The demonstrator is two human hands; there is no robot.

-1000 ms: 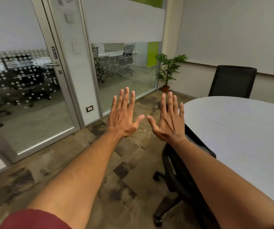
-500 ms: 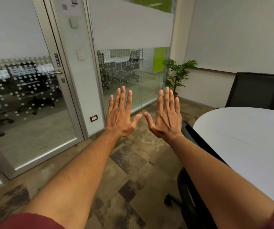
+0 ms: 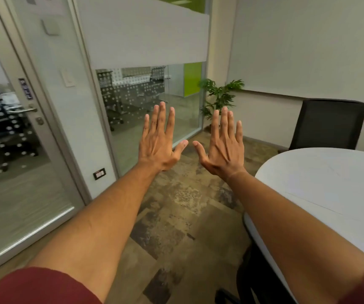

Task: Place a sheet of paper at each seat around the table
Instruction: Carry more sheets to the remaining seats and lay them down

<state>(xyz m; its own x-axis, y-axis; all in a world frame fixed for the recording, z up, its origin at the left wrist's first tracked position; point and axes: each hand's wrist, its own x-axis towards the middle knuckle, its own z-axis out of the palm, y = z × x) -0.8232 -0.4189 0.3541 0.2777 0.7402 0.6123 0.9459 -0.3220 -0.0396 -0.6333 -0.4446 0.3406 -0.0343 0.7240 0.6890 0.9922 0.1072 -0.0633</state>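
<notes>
Bare hands: left hand (image 3: 158,145), right hand (image 3: 222,150) spread flat, holding nothing.

A person holds the left hand (image 3: 157,143) and right hand (image 3: 223,148) out flat, fingers spread, backs to the camera, thumbs nearly meeting, both empty. A white worktop (image 3: 330,183) curves at right; a black chair (image 3: 328,126) and plant (image 3: 220,97) stand beyond, a glass door (image 3: 23,150) at left.

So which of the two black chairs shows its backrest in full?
The black chair at the far side of the white table, against the wall by the potted plant. The near chair is tucked under the table edge, only its lower part showing.
</notes>
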